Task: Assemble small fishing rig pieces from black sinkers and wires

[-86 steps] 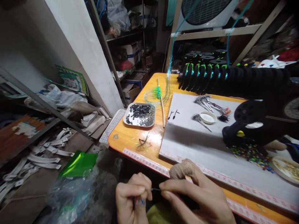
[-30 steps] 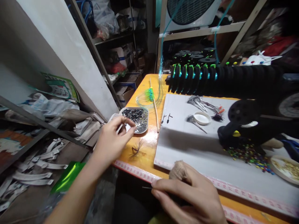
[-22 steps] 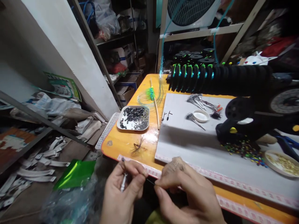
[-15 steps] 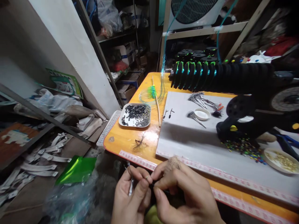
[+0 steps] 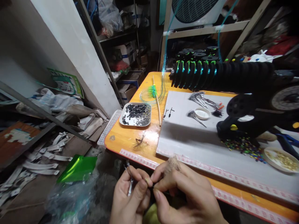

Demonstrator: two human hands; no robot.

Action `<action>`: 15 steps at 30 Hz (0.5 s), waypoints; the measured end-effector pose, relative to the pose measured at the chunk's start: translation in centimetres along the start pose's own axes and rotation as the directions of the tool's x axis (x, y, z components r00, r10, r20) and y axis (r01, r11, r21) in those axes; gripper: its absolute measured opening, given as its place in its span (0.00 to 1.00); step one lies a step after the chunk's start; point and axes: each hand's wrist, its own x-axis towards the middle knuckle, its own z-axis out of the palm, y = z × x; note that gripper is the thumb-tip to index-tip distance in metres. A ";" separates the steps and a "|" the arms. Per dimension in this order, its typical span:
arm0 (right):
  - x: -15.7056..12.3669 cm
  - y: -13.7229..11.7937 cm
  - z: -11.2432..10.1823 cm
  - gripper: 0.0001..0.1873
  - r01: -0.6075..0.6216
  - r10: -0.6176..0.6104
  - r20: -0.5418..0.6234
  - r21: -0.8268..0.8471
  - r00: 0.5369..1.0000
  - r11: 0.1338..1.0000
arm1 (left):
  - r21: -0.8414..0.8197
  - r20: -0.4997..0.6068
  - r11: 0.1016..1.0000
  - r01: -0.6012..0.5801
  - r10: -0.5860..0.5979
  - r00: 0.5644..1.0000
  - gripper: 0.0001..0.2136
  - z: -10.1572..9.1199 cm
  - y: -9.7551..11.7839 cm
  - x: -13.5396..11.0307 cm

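Note:
My left hand (image 5: 130, 196) and my right hand (image 5: 184, 196) meet below the near edge of the orange table (image 5: 130, 140). The left hand's fingers are closed round a thin silvery tool (image 5: 129, 186), with thumb and forefinger pinched on a tiny dark piece. The right hand pinches a thin dark pin-like piece (image 5: 153, 186) against the left fingertips. What the small piece is, I cannot make out. A white tray of small black tubes (image 5: 136, 110) lies on the table beyond the hands.
A grey board (image 5: 187, 137) covers much of the table, with clusters of pins (image 5: 198, 98), a white lid (image 5: 202, 113), coloured beads (image 5: 245, 147) and a dish of gold bits (image 5: 281, 158). A black spool rack (image 5: 221, 76) stands behind. Cluttered shelves and a green packet (image 5: 78, 168) lie to the left.
My left hand reached to the tray of black tubes, then came back to the right hand. Since half a second ago both hands stay pinched together, almost still.

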 end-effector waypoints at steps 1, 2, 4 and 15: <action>0.0 0.0 0.0 0.10 0.001 -0.001 -0.004 0.003 1.000 1.000 | 0.003 0.000 1.000 0.002 -0.002 1.000 0.17 0.0 0.0 0.0; 0.0 0.1 0.1 0.10 0.001 -0.001 -0.010 0.006 1.000 1.000 | 0.007 0.000 1.000 0.004 -0.004 1.000 0.17 0.0 0.0 0.0; -0.1 0.2 0.1 0.10 0.005 -0.005 -0.016 0.009 1.000 1.000 | 0.016 0.000 1.000 0.010 -0.010 1.000 0.18 0.0 0.1 -0.1; 0.7 0.1 -1.7 0.09 -0.107 0.085 0.210 0.094 0.974 0.990 | 0.167 -0.078 0.975 -0.144 0.159 0.984 0.18 0.2 0.0 -0.2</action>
